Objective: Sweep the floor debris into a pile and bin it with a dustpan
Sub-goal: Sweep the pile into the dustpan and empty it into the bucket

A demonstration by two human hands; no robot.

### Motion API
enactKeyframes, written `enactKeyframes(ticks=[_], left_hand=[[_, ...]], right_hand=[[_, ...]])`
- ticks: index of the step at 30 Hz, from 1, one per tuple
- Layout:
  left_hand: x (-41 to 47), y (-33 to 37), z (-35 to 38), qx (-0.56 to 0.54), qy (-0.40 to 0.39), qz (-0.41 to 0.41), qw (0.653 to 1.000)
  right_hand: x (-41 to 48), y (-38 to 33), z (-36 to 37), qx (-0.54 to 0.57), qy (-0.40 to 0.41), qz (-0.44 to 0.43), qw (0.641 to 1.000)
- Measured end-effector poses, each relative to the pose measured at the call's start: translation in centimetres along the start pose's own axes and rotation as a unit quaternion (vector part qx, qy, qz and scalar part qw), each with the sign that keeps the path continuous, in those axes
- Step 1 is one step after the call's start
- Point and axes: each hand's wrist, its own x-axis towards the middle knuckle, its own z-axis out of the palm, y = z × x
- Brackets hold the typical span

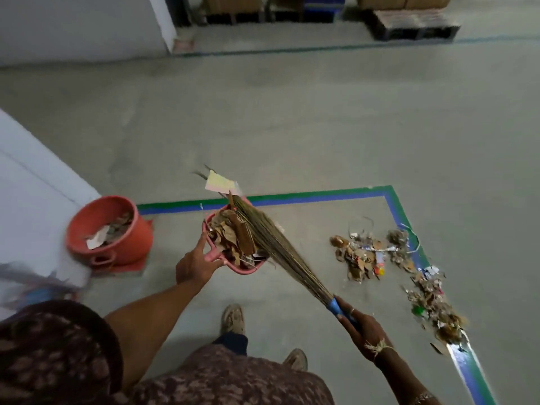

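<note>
Red bin [131, 244] stands at left, leaves and paper inside. Left hand [194, 263] grips the handle of the pink dustpan [245, 269], loaded with leaves and held above the floor. Broom [280, 247] bristles lie across the load. Right hand [366, 331] is wrapped round the blue broom handle. Debris [362, 255] lies on the floor at right, beside the tape line [292, 198].

A grey concrete floor [292, 127] spreads across the room, marked by a green-and-blue tape line [321, 197] that turns a corner. A white wall [81, 24] stands at the far left. Beyond a thin dark floor stripe [321, 48], blurred cardboard boxes [380, 0] sit on a dark pallet [415, 24]
</note>
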Motion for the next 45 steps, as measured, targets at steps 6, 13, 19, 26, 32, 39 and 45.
enactKeyframes(ticks=[6,13,19,26,32,39,45], left_hand=[[-1.7,-8.3,-4.1,-0.042,0.049,-0.066,0.996],[-0.6,-17.5,-6.6,-0.112,0.073,-0.103,0.986],[1.2,-25.3,-10.4,-0.126,0.092,-0.12,0.981],[3.1,-33.4,-14.7,-0.137,0.104,-0.138,0.975],[5.6,-39.6,-17.3,-0.135,0.127,-0.148,0.971],[12.4,-44.5,-19.9,-0.172,0.134,-0.162,0.962],[19.4,-48.0,-22.7,-0.119,0.124,-0.205,0.964]], right_hand=[[3.4,-6.5,1.0,-0.009,-0.051,-0.065,0.997],[6.9,-13.1,4.1,0.034,-0.062,-0.114,0.991],[8.5,-21.6,9.6,0.022,-0.066,-0.116,0.991],[10.9,-30.2,16.1,0.008,-0.1,-0.1,0.99],[13.8,-36.1,19.5,0.005,-0.125,-0.103,0.987],[20.6,-41.1,22.9,0.026,-0.158,-0.095,0.983],[28.9,-45.7,26.2,0.031,-0.193,-0.084,0.977]])
